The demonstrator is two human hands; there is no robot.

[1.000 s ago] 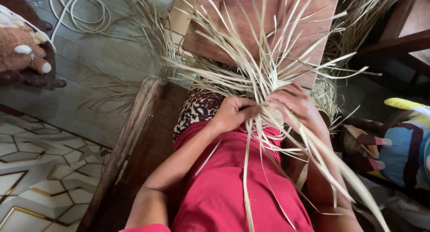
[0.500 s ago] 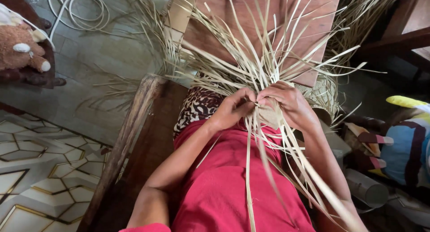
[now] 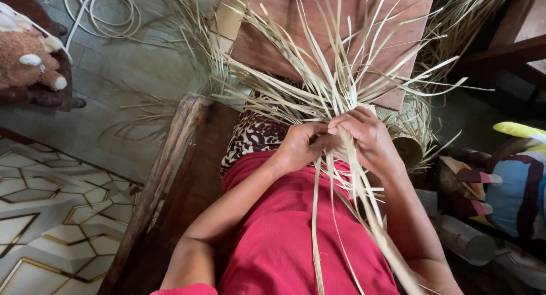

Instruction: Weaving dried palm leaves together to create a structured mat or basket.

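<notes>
Pale dried straw strips point(image 3: 335, 96) are fanning upward and trailing down over the red lap, gathered mid-scene.

My only view: head camera, steep downward look, close over lap. Hands point(image 3: 335, 138) sit near centre, floor point(image 3: 68, 175) at 9 o'clock, board point(image 3: 318, 27) at 12.

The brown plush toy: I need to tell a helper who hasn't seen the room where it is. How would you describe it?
Start from the grey floor on the left, beyond the person's lap. At the far left edge a brown plush toy sits on a dark wooden seat, near a coil of white cord. Unlike the striped blue and yellow toy on the right, it is plain furry brown with white paw tips.
</notes>
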